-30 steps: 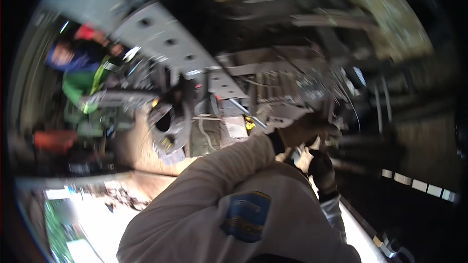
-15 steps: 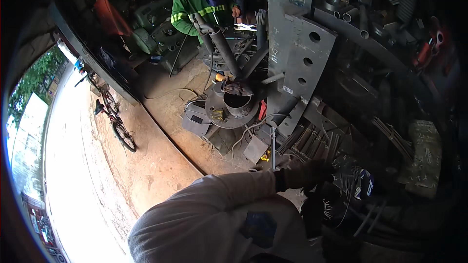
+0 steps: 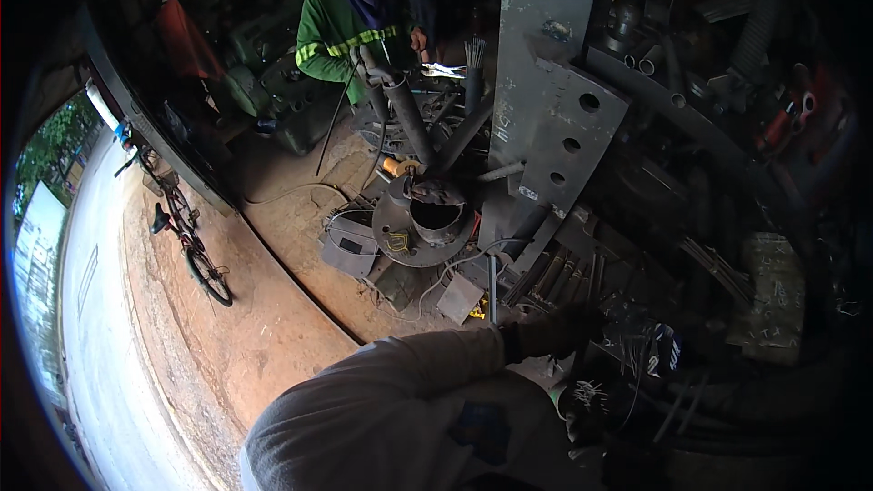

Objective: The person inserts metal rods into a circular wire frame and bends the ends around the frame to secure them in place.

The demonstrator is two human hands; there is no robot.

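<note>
1. The left hand [image 3: 556, 333] is in the dark. I cannot tell how open it is, or if it holds anything.
2. Thin sticks [image 3: 589, 394] are near it, lower down.
3. The right hand is too dark to tell.

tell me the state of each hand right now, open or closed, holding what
Left hand: reaching right; grip cannot be told, too dark.
Right hand: cannot be told either, too dark.
</note>
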